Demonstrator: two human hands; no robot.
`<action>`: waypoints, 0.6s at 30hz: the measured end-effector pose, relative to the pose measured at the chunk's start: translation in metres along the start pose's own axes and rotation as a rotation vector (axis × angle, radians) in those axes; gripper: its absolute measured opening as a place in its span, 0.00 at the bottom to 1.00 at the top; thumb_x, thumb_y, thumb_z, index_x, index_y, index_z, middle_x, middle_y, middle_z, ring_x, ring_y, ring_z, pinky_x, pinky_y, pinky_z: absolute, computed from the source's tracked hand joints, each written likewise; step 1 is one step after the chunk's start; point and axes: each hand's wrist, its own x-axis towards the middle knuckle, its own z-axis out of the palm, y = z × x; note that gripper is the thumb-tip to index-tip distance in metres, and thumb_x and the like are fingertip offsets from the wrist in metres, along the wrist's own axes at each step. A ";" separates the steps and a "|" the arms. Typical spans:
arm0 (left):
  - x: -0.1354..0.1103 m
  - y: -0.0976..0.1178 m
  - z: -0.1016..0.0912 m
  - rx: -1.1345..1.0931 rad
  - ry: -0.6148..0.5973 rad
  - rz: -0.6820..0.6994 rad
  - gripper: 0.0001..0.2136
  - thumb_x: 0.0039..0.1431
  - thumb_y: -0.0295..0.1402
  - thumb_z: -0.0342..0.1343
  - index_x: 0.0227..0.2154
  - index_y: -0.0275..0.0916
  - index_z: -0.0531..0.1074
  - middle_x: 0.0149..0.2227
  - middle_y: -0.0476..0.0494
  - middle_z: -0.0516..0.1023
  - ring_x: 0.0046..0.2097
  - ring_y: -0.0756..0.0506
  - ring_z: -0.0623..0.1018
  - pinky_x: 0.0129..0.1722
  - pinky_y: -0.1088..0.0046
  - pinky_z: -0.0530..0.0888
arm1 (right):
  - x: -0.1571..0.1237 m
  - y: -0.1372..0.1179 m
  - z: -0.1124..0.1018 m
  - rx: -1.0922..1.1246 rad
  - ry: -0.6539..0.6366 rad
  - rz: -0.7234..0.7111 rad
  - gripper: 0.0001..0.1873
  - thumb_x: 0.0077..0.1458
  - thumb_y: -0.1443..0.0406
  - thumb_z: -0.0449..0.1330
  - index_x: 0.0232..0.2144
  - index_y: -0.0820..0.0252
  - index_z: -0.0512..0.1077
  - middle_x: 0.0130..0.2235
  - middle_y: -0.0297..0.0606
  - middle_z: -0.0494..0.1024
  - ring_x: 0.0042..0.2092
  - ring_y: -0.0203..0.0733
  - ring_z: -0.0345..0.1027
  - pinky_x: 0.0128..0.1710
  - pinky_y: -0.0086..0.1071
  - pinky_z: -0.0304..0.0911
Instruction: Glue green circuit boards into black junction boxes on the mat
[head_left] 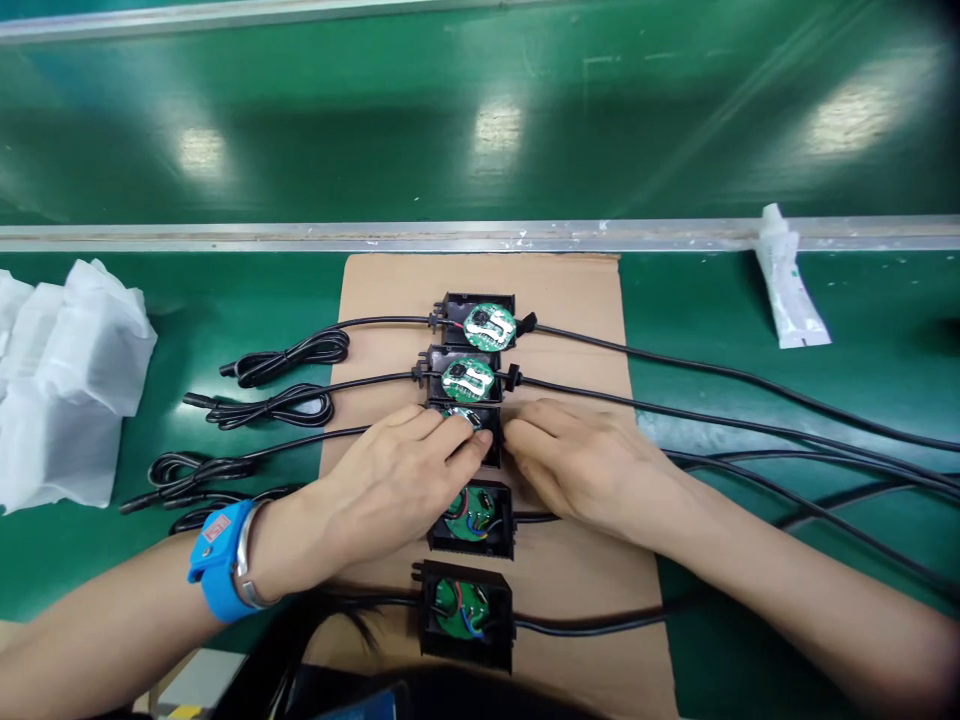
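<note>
Centre of cardboard sheet [375, 300] | pinched round board [460, 414] in third housing [491, 440] with left hand [405, 470] | braced housing's right side with right hand [577, 465], flat-fingered, gripping nothing | judged: seating board | next: needed even pressure, cables [712, 372] right of sheet undisturbed

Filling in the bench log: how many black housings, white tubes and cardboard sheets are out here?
Black housings: 5, one half hidden by the left hand
White tube: 1
Cardboard sheet: 1
Total: 7
</note>
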 end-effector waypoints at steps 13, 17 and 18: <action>-0.007 -0.002 0.002 0.092 0.016 -0.023 0.23 0.59 0.18 0.45 0.57 0.33 0.66 0.47 0.39 0.76 0.40 0.44 0.75 0.39 0.66 0.74 | -0.007 0.002 0.018 0.110 0.236 0.146 0.09 0.63 0.67 0.54 0.33 0.63 0.75 0.34 0.42 0.73 0.40 0.45 0.59 0.40 0.37 0.55; -0.006 0.005 -0.002 0.151 0.006 -0.030 0.21 0.62 0.18 0.45 0.57 0.31 0.66 0.45 0.39 0.77 0.45 0.42 0.75 0.42 0.64 0.74 | -0.005 0.002 0.022 0.197 0.262 0.135 0.10 0.62 0.70 0.53 0.31 0.63 0.73 0.34 0.41 0.73 0.39 0.44 0.59 0.40 0.37 0.56; -0.005 0.007 -0.003 0.156 -0.004 -0.030 0.20 0.63 0.19 0.44 0.57 0.29 0.66 0.45 0.39 0.77 0.45 0.42 0.75 0.43 0.65 0.74 | -0.005 0.001 0.022 0.213 0.257 0.129 0.11 0.62 0.71 0.52 0.29 0.63 0.73 0.33 0.41 0.73 0.38 0.43 0.58 0.39 0.37 0.56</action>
